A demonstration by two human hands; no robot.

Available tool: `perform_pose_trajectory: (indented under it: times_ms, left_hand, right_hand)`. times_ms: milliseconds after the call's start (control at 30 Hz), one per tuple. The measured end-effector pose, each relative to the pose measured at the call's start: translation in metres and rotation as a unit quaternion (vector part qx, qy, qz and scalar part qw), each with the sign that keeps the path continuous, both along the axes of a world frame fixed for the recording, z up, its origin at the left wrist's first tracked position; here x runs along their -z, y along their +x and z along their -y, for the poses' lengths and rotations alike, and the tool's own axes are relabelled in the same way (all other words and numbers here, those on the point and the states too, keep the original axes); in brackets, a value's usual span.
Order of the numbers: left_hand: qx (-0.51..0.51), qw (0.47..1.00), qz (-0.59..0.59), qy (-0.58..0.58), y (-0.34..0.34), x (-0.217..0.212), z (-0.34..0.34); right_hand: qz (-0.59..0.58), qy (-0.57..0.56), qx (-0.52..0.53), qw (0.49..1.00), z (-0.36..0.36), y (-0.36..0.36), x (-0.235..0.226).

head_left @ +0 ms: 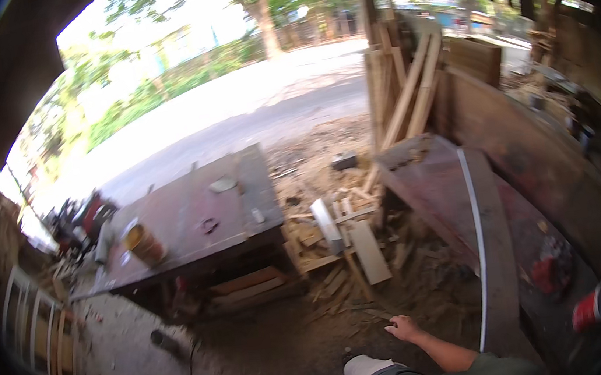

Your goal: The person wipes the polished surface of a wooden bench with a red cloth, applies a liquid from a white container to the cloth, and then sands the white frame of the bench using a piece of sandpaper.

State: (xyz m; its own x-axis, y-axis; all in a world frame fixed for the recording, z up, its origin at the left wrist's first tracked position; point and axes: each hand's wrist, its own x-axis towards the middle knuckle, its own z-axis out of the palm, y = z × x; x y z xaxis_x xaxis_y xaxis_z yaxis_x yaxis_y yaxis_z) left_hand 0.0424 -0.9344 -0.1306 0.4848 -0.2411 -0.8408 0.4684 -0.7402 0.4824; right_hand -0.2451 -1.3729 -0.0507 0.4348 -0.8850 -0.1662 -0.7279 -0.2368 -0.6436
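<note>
1. The right hand [404,327], bare, reaches forward over the ground from the lower edge, its fingers partly bent; whether they grip anything cannot be told at this size.
2. The left hand is out of view, so its state cannot be told.
3. Nearest the right hand lies the loose pile of pale wooden offcuts and splinters [337,281], on the ground just ahead of it, between two work surfaces.
4. In that pile, a flat, pale rectangular plank [371,253] lies beside a long block with a white face [325,222]; a small dark grey block [344,161] sits farther back.
5. To the right stands a dark reddish, worn wooden bench [425,173]. A narrow white strip [478,226] runs along it, next to a long brown board [501,239].
6. Near that bench's close end are a crumpled red bundle [549,272] and a red and white cylindrical tin [592,306], tilted over.
7. To the left, a broad dark reddish wooden table [181,216] carries a yellowish-brown cylindrical can [144,244] near its front edge.
8. On the floor before the table lies a dark cylinder [165,342], near a thin black cable [191,374].
9. Long pale timber boards [415,89] lean upright behind the bench, beside a paved road [291,103].
</note>
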Motion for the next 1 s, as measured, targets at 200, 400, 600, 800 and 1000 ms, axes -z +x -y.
perform_pose_trajectory:
  times_ms: [200, 400, 600, 800, 1000]
  left_hand:
    - [-0.165, 0.979, 0.077, -0.097, 0.106, -0.051, 0.041]
    - [-0.309, 0.935, 0.081, -0.155, 0.128, -0.043, 0.054]
    - [-0.285, 0.957, -0.047, -0.022, 0.152, 0.0, 0.066]
    - [-0.352, 0.935, -0.047, -0.023, 0.217, -0.002, 0.07]
    - [-0.412, 0.906, 0.062, -0.076, 0.331, 0.003, 0.074]
  right_hand:
    - [-0.077, 0.037, -0.268, 0.96, 0.074, 0.21, -0.046]
    - [-0.057, -0.035, -0.45, 0.891, 0.093, 0.435, -0.08]
    - [0.049, -0.025, -0.399, 0.915, 0.1, 0.535, -0.1]
    - [0.17, -0.076, -0.266, 0.946, 0.197, 0.597, -0.108]
    - [0.208, -0.23, -0.167, 0.936, 0.372, 0.754, -0.12]
